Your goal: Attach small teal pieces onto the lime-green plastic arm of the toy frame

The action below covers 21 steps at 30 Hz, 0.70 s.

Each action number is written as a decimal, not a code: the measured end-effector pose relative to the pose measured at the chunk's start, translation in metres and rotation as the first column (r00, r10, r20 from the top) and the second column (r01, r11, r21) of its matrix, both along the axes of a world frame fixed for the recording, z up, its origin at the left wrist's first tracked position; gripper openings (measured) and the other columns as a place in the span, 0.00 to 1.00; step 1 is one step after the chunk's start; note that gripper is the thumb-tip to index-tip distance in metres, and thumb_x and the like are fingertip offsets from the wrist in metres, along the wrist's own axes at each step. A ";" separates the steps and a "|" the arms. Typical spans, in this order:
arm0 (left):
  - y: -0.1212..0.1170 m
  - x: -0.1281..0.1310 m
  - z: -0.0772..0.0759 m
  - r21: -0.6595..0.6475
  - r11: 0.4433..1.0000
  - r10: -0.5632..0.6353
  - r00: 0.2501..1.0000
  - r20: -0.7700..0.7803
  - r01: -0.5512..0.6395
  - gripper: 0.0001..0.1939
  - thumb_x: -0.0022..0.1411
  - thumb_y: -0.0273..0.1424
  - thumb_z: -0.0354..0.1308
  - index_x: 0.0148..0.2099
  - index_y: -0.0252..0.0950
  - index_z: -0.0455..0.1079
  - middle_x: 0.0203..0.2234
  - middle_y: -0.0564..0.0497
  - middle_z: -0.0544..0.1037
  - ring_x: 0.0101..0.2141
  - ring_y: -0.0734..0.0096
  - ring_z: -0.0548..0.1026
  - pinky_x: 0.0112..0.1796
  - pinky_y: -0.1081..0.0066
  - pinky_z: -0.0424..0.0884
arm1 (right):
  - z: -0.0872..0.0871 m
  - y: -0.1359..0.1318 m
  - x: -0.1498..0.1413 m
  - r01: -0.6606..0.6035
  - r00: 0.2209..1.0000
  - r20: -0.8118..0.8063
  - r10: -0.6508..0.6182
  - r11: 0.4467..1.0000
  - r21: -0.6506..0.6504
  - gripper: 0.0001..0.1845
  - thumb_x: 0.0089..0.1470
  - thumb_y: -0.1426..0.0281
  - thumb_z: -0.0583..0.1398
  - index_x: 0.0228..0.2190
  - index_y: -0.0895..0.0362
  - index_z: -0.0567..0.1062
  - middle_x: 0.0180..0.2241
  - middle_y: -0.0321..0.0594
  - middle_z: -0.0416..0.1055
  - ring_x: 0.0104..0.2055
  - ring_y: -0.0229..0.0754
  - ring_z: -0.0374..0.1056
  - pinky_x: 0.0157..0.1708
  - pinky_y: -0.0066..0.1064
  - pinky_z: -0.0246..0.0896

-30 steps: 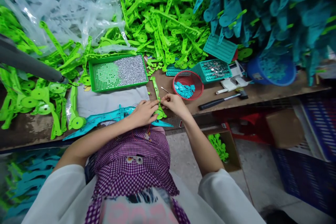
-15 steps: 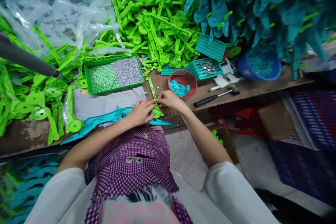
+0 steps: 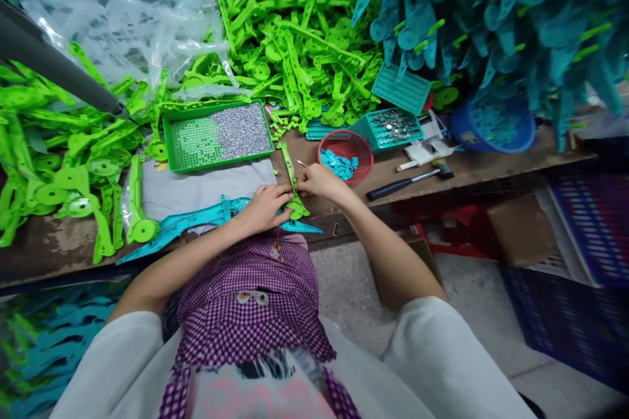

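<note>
The green plastic part (image 3: 287, 162) lies on the workbench (image 3: 63, 236) close to its front edge, its long arm pointing toward the back edge and its round end nearest the apron. It looks light and stiff, likely a smooth moulding that could slide or swivel if pressed at one end. The round end seems the steadiest place to hold; the narrow neck, where the fingertips meet, is probably the weakest spot, so light pressure would suit it there.

The left hand (image 3: 268, 205) lies palm down, fingertips at the neck and thumb by the round end, steadying the part. The right hand (image 3: 317, 184) has thumb and forefinger pinched together at the neck; whether they grip the part itself or something tiny is too small to tell. A thin rod (image 3: 302, 163) sticks out beyond the right fingers.

Under the left forearm, a turquoise shell (image 3: 196, 219) runs along the front edge, partly on a pale cloth (image 3: 216, 183). Behind the cloth, toward the back edge, sits a green tray (image 3: 168, 144) of small metal pieces. Right of the hands stand a red basket (image 3: 363, 157) of turquoise bits and, nearer the front edge, a hammer (image 3: 405, 184).
</note>
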<state>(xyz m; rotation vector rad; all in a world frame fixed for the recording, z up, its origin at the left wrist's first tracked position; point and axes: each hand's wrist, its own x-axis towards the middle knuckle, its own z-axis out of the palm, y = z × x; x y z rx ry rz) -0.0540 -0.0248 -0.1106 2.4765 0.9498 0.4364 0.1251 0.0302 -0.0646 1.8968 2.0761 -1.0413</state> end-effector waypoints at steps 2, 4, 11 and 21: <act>0.000 0.000 0.000 -0.010 1.000 -0.001 1.000 -0.002 0.001 0.16 0.65 0.34 0.53 0.52 0.33 0.70 0.50 0.42 0.74 0.48 0.58 0.72 0.48 0.57 0.67 | 0.001 0.003 -0.002 -0.049 0.997 0.060 0.046 0.998 0.045 0.07 0.47 0.74 0.61 0.20 0.60 0.77 0.21 0.44 0.76 0.31 0.43 0.73 0.29 0.27 0.59; 0.000 0.000 0.000 -0.014 1.000 0.002 1.000 0.006 -0.002 0.16 0.65 0.34 0.53 0.52 0.34 0.70 0.51 0.42 0.74 0.48 0.58 0.71 0.48 0.57 0.67 | -0.002 0.003 0.000 -0.063 0.997 0.052 0.060 0.996 0.069 0.08 0.47 0.74 0.61 0.20 0.59 0.77 0.22 0.45 0.76 0.32 0.44 0.74 0.30 0.27 0.60; -0.001 -0.001 0.000 0.011 1.000 0.019 1.000 -0.001 -0.019 0.15 0.66 0.36 0.51 0.51 0.36 0.70 0.59 0.43 0.67 0.49 0.58 0.71 0.49 0.57 0.67 | -0.028 -0.016 0.024 0.205 0.913 -0.344 -0.220 0.976 -0.079 0.05 0.52 0.73 0.59 0.29 0.60 0.77 0.24 0.39 0.78 0.26 0.37 0.73 0.29 0.26 0.64; -0.001 0.000 0.001 -0.023 0.999 0.024 0.999 -0.039 -0.025 0.15 0.66 0.36 0.50 0.51 0.38 0.70 0.59 0.45 0.67 0.50 0.59 0.71 0.50 0.58 0.67 | -0.038 -0.030 0.018 0.376 0.853 -0.394 -0.343 0.927 0.008 0.03 0.49 0.73 0.60 0.27 0.59 0.75 0.22 0.38 0.76 0.26 0.39 0.74 0.30 0.28 0.66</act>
